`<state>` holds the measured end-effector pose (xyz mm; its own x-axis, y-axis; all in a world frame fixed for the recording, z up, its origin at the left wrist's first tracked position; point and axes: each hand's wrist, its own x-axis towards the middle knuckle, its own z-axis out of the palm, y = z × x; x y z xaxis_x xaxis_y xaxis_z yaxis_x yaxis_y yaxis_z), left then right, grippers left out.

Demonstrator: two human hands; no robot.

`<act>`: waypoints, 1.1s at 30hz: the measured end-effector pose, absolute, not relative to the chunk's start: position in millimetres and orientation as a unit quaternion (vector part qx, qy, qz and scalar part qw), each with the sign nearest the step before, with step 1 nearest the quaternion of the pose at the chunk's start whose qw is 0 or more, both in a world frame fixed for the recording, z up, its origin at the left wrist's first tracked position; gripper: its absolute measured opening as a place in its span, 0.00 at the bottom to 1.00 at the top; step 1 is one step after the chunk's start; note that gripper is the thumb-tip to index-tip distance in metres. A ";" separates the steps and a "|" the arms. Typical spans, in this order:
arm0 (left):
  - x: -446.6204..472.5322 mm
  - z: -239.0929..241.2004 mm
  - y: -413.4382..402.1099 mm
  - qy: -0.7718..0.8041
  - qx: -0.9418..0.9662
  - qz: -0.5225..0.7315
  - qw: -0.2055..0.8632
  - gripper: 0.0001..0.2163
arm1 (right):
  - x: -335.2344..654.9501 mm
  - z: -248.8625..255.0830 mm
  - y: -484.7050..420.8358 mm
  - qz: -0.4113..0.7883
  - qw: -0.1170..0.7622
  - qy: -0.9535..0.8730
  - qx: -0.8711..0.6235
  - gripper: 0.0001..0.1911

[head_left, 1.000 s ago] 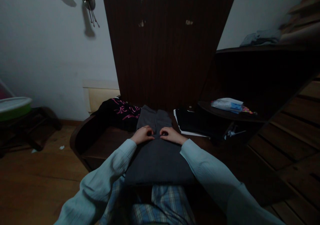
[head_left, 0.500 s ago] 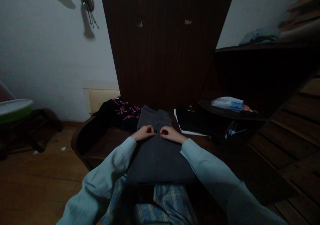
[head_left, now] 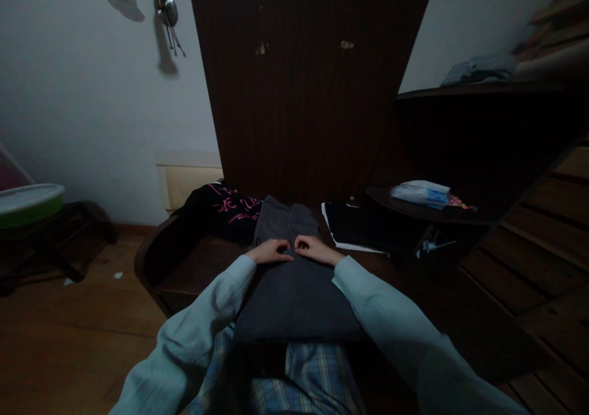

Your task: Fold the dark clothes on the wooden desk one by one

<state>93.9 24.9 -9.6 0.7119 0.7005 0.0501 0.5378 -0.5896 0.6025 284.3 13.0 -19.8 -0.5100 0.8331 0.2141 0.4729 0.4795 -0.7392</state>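
A dark grey garment (head_left: 294,307) lies lengthwise in front of me, wide at the near end, with two narrower parts side by side at the far end. Whether it is a sweatshirt or trousers I cannot tell. Across its middle, my left hand (head_left: 272,252) has its fingers and thumb bent together on the cloth. Facing it, my right hand (head_left: 317,249) pinches the fabric with thumb and curled fingers. The fingertips of both hands almost meet at the garment's centre line.
The garment rests on a dark wooden bench (head_left: 184,267). A black shirt with pink lettering (head_left: 234,209) lies left, and black folded cloth with a white edge (head_left: 356,224) right. A plastic packet (head_left: 421,193) sits on a low shelf. A green-sided basin (head_left: 32,206) stands far left.
My left hand has slid slightly toward the right and nearer to me, closing the gap between the hands. My right hand stays in nearly the same place. The view has shifted a little.
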 end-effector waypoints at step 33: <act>86.3 -1.7 26.8 0.454 0.879 0.066 0.133 0.17 | 310.4 -26.8 12.1 0.195 0.213 -0.812 -0.507 0.15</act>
<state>86.3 26.8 -1.7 0.5793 0.8151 -0.0038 0.7798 -0.5529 0.2936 310.4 12.1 -26.8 -0.3940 0.9071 0.1479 0.7404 0.4086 -0.5337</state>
